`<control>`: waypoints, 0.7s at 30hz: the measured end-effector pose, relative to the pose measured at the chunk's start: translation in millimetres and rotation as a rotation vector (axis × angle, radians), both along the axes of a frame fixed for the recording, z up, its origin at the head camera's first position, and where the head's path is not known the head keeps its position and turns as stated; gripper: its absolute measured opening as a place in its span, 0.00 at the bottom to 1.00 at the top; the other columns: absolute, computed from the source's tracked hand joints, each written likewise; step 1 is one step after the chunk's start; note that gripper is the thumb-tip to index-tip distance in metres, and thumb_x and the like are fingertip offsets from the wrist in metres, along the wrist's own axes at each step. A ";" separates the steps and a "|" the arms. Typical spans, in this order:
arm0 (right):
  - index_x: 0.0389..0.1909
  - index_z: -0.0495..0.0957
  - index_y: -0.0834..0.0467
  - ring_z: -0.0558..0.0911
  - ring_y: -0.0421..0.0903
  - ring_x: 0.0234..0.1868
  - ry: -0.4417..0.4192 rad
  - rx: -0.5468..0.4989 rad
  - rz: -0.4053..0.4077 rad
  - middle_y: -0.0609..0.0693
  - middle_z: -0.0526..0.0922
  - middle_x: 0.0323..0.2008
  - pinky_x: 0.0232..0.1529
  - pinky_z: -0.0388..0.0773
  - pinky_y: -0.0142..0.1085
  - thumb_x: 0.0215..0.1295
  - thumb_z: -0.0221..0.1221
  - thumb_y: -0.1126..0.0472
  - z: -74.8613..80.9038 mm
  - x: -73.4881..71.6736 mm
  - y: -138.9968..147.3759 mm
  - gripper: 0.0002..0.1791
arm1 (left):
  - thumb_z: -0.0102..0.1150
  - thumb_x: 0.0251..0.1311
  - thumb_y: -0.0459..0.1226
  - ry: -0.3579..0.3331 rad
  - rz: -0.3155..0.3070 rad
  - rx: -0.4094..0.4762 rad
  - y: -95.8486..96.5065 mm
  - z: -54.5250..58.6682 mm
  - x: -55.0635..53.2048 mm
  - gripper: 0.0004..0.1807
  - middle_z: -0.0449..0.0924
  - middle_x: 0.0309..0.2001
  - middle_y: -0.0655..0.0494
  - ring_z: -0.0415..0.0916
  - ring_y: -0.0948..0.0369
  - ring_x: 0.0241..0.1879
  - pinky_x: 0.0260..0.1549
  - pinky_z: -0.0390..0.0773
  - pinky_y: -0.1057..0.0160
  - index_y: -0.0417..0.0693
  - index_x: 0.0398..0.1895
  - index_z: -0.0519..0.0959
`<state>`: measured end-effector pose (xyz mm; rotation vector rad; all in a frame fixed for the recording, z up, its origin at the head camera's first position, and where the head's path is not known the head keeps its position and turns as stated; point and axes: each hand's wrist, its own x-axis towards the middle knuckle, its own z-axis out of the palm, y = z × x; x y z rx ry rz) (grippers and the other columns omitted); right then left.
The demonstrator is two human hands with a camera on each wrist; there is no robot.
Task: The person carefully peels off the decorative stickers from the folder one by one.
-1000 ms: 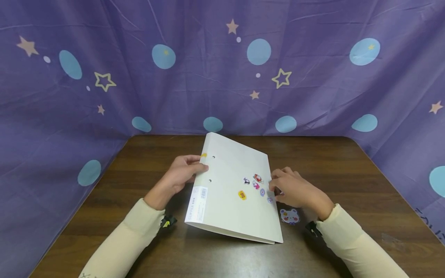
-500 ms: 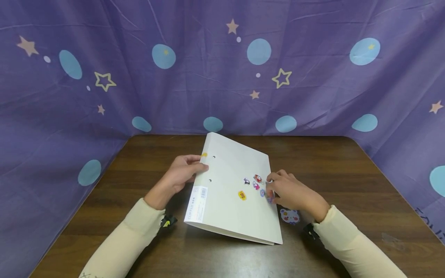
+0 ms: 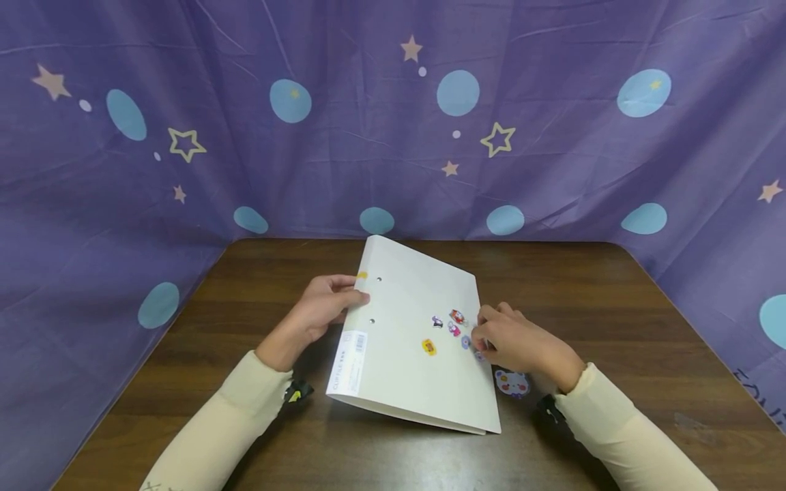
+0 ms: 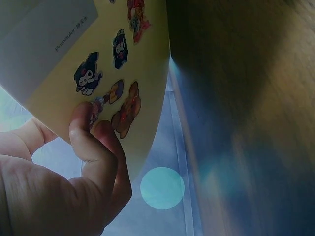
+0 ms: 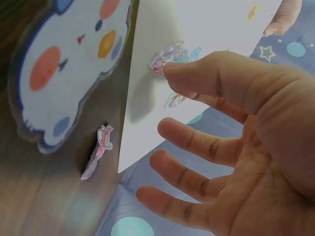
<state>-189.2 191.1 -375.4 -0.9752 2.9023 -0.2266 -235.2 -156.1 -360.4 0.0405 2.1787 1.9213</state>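
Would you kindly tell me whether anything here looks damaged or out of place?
I see no damage to the folder; the one oddity is a pale patch on the table beside the right sleeve, unlike the wood around it. Whether tape or a scuff, I cannot tell.

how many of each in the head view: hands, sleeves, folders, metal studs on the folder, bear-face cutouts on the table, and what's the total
Hands: 2, left hand and right hand
Sleeves: 2
White folder: 1
Metal studs: 2
Bear-face cutout: 1
Total: 8
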 end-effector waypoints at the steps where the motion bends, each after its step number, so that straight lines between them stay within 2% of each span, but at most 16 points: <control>1: 0.24 0.77 0.44 0.66 0.49 0.38 -0.003 -0.001 0.004 0.48 0.74 0.40 0.39 0.66 0.42 0.62 0.70 0.63 0.7 0.2 0.8 0.15 | 0.66 0.62 0.31 0.000 0.000 -0.001 0.2 0.1 0.1 0.31 0.79 0.57 0.35 0.86 0.52 0.40 0.41 0.87 0.53 0.30 0.68 0.69; 12: 0.25 0.79 0.42 0.65 0.47 0.35 -0.010 -0.013 0.013 0.45 0.73 0.36 0.35 0.66 0.39 0.62 0.70 0.64 4.9 -1.2 7.9 0.14 | 0.66 0.61 0.30 -0.019 0.014 -0.005 3.5 -0.2 0.5 0.30 0.79 0.56 0.35 0.86 0.53 0.39 0.41 0.87 0.53 0.30 0.67 0.71; 21: 0.19 0.76 0.43 0.65 0.48 0.33 -0.022 0.011 -0.025 0.44 0.72 0.33 0.34 0.65 0.39 0.60 0.69 0.65 9.4 -1.5 14.3 0.17 | 0.66 0.62 0.31 -0.007 0.024 -0.025 1.7 1.4 0.2 0.31 0.79 0.57 0.36 0.85 0.53 0.40 0.39 0.87 0.56 0.31 0.68 0.70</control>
